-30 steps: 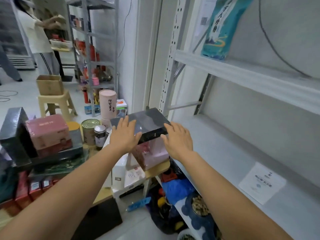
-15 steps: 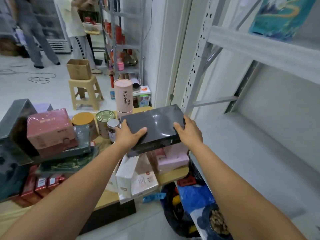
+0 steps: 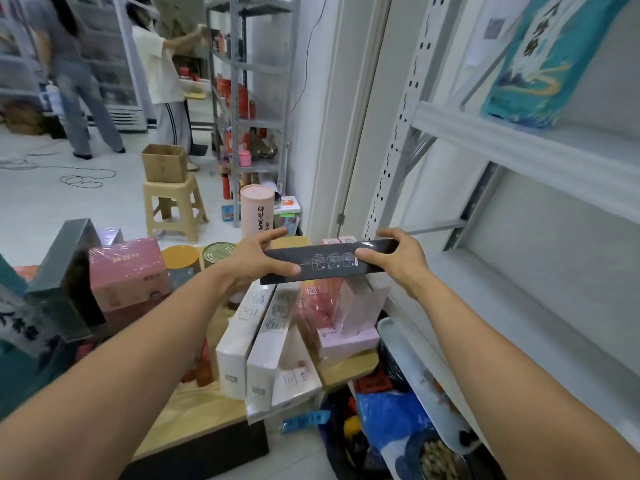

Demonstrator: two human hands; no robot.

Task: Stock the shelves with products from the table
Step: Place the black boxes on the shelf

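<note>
Both hands were on the black box (image 3: pixel 329 263); the left hand (image 3: pixel 256 261) gripped its left end and the right hand (image 3: pixel 398 261) its right end, thumbs on the near face with the printed icons and fingers curled over the top edge; so both were clamped on it. The box was up in the air, tipped so its long narrow side faced the camera, above the right end of the table (image 3: pixel 194 407) and just left of the shelf unit's perforated upright (image 3: pixel 391 150).

The table was a light wooden top, pretty packed; white boxes (image 3: pixel 256 337) standing on edge, a pink box (image 3: pixel 128 271), a tin can (image 3: pixel 218 252) and a tall pink tube (image 3: pixel 257 211) further back. On the right, the grey lower shelf (image 3: pixel 519 306) looked bare where visible; the upper shelf (image 3: pixel 519 150) had a teal bag (image 3: pixel 540 60) on it.

The room had a pale floor with loose cables (image 3: pixel 83 178); a beige stool (image 3: pixel 175 206) carrying a cardboard box (image 3: pixel 164 162); a metal rack (image 3: pixel 249 98) of reddish goods; two people stood at the back. A blue plastic bag (image 3: pixel 391 420) sat on the floor beside the table.
</note>
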